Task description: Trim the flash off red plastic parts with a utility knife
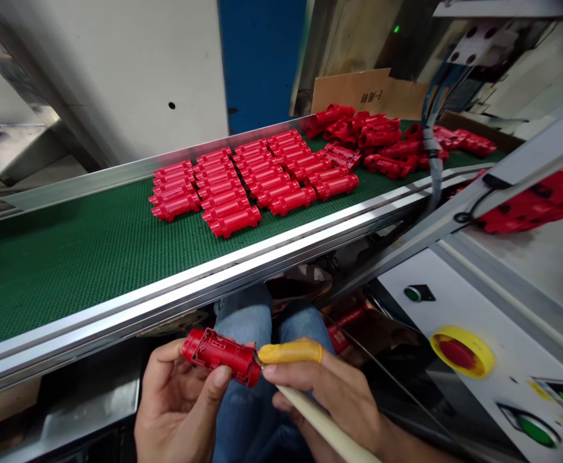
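My left hand is closed around a red plastic tubular housing, with the thumb along its near side. The housing lies nearly level above my lap, its cut-out and ribbed side facing up. My right hand grips a slim cream-handled tool. A yellow finger cot covers one of its fingertips. A small dark tip of the tool meets the right end of the housing; its exact shape is mostly hidden by my fingers.
A green conveyor belt with a metal rail runs across in front. Rows of red housings lie on it, with a loose heap at right. A control panel with a red-and-yellow emergency stop stands close on the right.
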### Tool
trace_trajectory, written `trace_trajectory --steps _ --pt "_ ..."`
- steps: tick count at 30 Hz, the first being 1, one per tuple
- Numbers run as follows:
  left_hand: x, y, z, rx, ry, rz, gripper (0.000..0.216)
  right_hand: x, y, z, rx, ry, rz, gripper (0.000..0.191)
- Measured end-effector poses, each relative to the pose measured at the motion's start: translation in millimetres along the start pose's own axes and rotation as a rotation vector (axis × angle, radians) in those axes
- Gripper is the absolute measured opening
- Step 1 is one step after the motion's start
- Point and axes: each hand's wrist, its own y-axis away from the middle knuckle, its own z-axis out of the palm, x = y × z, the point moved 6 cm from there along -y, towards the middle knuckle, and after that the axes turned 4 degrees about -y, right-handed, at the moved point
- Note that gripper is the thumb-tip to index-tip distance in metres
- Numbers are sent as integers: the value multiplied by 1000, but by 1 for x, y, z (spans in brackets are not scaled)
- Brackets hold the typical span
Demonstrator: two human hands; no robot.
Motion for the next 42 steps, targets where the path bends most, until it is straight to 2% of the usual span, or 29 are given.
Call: trace_trajectory --steps 6,10,13,17,19,22,24,26,31,36,42 --pt "4 3 -3 23 -15 25 39 2 7 4 82 -11 81 45" --pt "7 5 -1 51 -39 75 39 7 9 1 136 -55 213 27" --pt "5 5 -2 65 -49 93 41 11 5 -1 53 -105 279 19" --pt "-5 -2 -6 32 -33 27 44 5 1 -1 -131 -52 136 32" --pt "-11 -6 -5 -1 13 -53 44 5 2 -1 -198 17 103 31" --pt "-17 -10 -4 -44 66 -140 46 7 2 -1 -200 0 71 31" --pt "-18 -11 -4 -54 73 -157 46 8 1 -4 -140 -74 61 33" --pt "-17 -11 -4 -60 56 -143 47 12 -1 -8 -63 -154 117 28" --pt "-8 -6 3 -39 11 -92 46 29 -1 -7 55 -409 432 10" --pt "-2 0 8 6 16 -66 47 47 0 8 149 -826 672 26" --pt "1 -2 2 -98 -135 85 44 53 -6 21 274 -1254 853 28"
